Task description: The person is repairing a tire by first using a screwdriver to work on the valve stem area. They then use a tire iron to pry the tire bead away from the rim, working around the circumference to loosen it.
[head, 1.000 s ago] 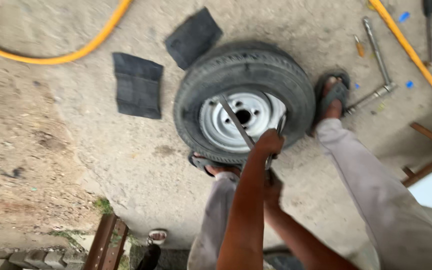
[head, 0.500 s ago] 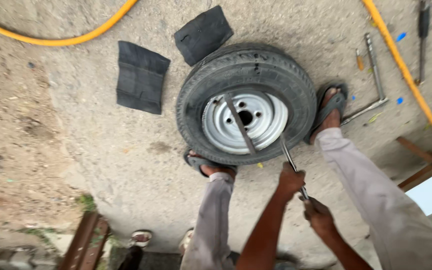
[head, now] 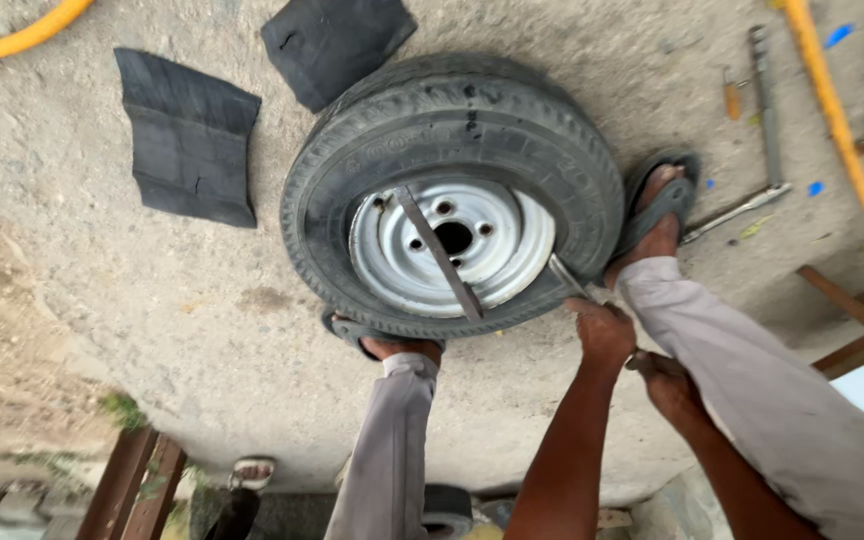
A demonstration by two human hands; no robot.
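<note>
Concrete ground: tyre (head: 452, 130) lies flat mid-ground. Both hands fisted on a tyre lever (head: 570, 279); left hand (head: 604, 328) nearer the rim, right hand (head: 664, 380) behind. Lever's long axis runs from hands up-left under the bead.

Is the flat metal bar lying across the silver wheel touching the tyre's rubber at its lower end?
Touching. In the head view, the flat bar crosses the silver rim and its lower end is wedged under the tyre bead, with no gap showing.
</note>
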